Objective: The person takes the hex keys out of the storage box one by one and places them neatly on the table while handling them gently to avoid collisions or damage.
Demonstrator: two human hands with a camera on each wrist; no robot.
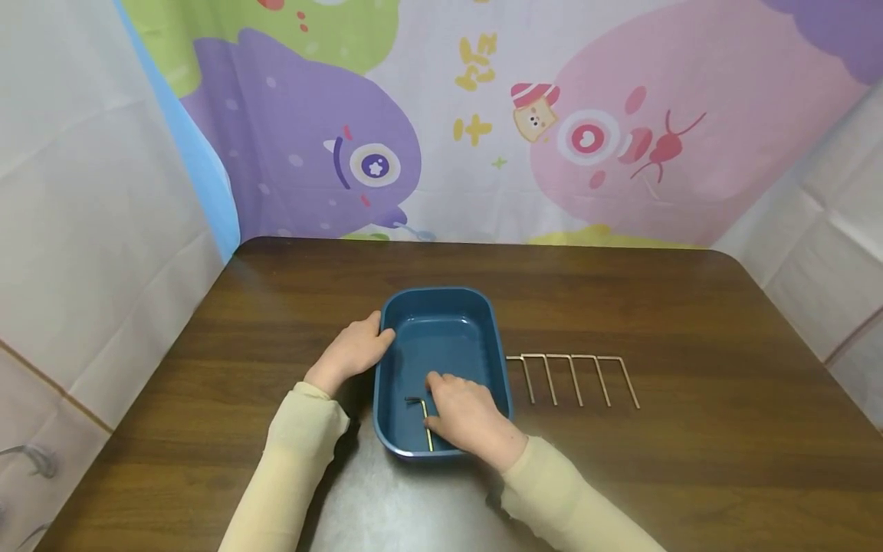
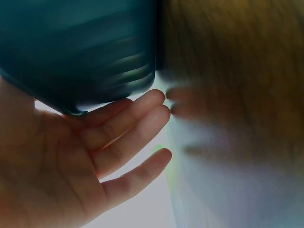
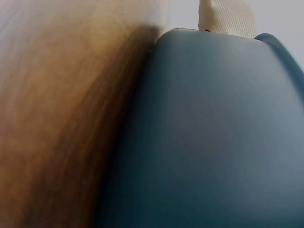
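A deep blue rectangular tray (image 1: 441,341) sits on the table. My left hand (image 1: 353,349) holds its left side, thumb over the rim and fingers outside; in the left wrist view these fingers (image 2: 135,142) lie fairly straight beside the tray wall (image 2: 71,47). My right hand (image 1: 465,410) is inside the tray near its front right. An L-shaped hex key (image 1: 427,429), brass-coloured, lies at the bottom by the right thumb, and a gap shows between thumb and forefinger. Whether the thumb touches the key is unclear. The right wrist view has only the tray's outer wall (image 3: 213,133), not the fingers.
Right of the tray, several similar hex keys (image 1: 574,379) lie in a row on the brown wooden table (image 1: 690,460). Behind the table hangs a cartoon-printed curtain (image 1: 441,153). Light sheets hang at both sides.
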